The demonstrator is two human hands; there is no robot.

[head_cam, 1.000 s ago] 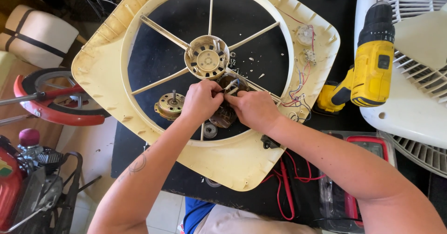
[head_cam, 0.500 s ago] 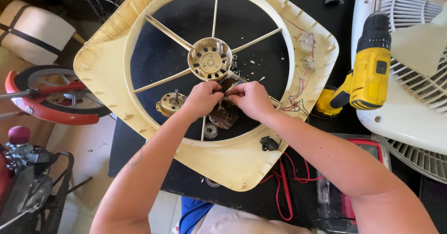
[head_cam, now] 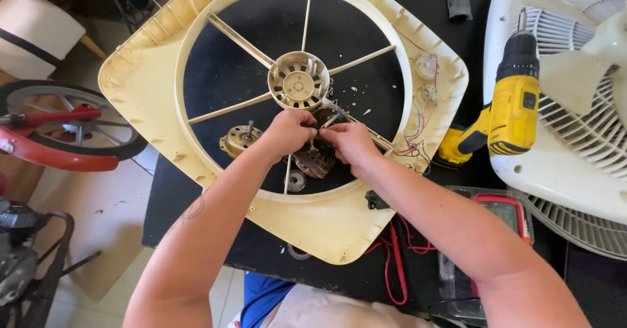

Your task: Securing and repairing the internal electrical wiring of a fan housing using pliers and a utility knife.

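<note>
Left hand (head_cam: 287, 134): fingers curled closed on the top of the brown motor part (head_cam: 315, 158), just near of the hub.
Right hand (head_cam: 351, 143): fingertips pinched on the same motor part from the right, almost touching the left hand.
Motor part: inside the ring of the cream fan housing (head_cam: 150, 80), under the round hub (head_cam: 298, 81), partly hidden by both hands.
Second motor piece (head_cam: 240, 138): brass-coloured, with a short shaft, just left of the left hand.
Drill (head_cam: 506, 106): yellow and black, lying to the right against a white fan grille (head_cam: 588, 125).
Meter (head_cam: 503, 210): red, near right, with red leads (head_cam: 395, 262) beside it.
Table (head_cam: 424, 14): black, bearing all of this.
</note>
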